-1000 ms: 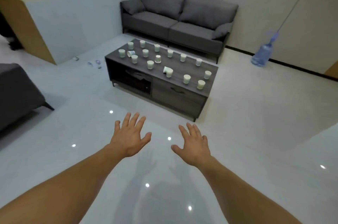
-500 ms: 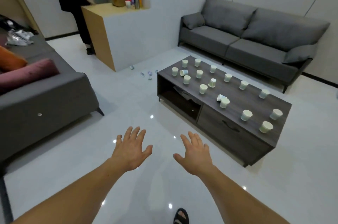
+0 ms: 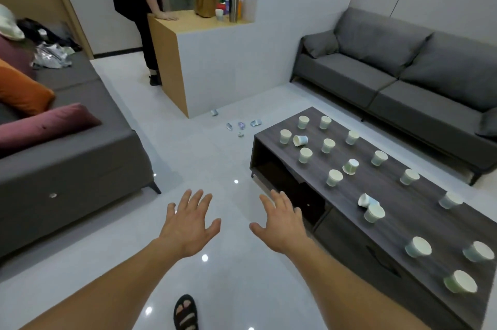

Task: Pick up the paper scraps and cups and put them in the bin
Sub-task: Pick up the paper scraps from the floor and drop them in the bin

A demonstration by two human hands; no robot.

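Observation:
Several pale paper cups (image 3: pixel 334 177) stand on the dark wooden coffee table (image 3: pixel 419 203) to my right; a few lie tipped, like one cup on its side (image 3: pixel 300 140) near the far end. Small crumpled paper scraps (image 3: pixel 241 126) lie on the white floor between the table and the counter. My left hand (image 3: pixel 189 224) and my right hand (image 3: pixel 282 224) are stretched out in front of me above the floor, fingers spread, holding nothing. No bin is in view.
A grey sofa (image 3: pixel 403 71) stands behind the table. Another grey sofa (image 3: pixel 67 157) with orange and pink cushions is at my left. A white and wood counter (image 3: pixel 228 60) stands ahead, with people behind and beside it. My sandalled foot (image 3: pixel 185 313) shows at the bottom.
The view has swung left and moved closer to the table, which now sits at my right. The counter, people and left sofa came into view. Both hands stay spread and empty.

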